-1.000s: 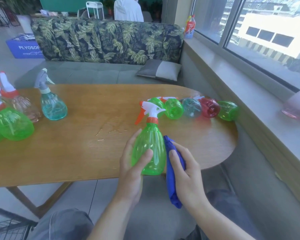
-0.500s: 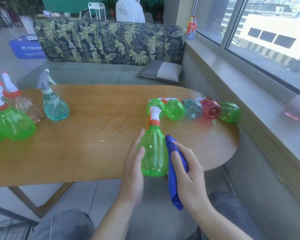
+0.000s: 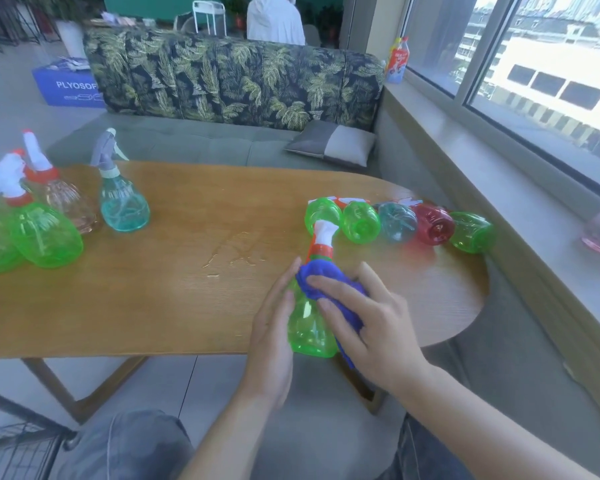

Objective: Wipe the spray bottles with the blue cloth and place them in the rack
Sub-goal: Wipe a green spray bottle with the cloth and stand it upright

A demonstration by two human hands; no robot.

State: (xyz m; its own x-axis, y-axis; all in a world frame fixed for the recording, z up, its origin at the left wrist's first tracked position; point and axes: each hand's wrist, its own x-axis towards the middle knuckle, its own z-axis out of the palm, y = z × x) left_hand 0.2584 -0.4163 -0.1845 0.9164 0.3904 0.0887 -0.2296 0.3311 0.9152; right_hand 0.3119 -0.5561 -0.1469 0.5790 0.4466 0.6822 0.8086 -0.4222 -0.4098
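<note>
Green, see-through plastic makes up the bottle in hand, a rounded cone that narrows to an orange collar and a white trigger head pointing away from the person. It hangs at the near edge of the wooden surface, over the lap, probably so it can be turned freely while it is wiped. The left hand props it from the side, fingers laid nearly straight along its wall; that looks like steadying more than gripping. The right hand presses the blue cloth over the bottle's shoulder, fingers spread and curled on the bunched, soft fabric, which wraps the neck and trails down the right flank.

Five bottles lie on their sides in a row near the window end, bases toward the camera: three green, one teal, one red. Others stand upright at the far left, a likely unwiped group, though which pile is which I cannot tell. A dark wire frame at the lower left may be the rack. Thin wet streaks shine on the wood grain.
</note>
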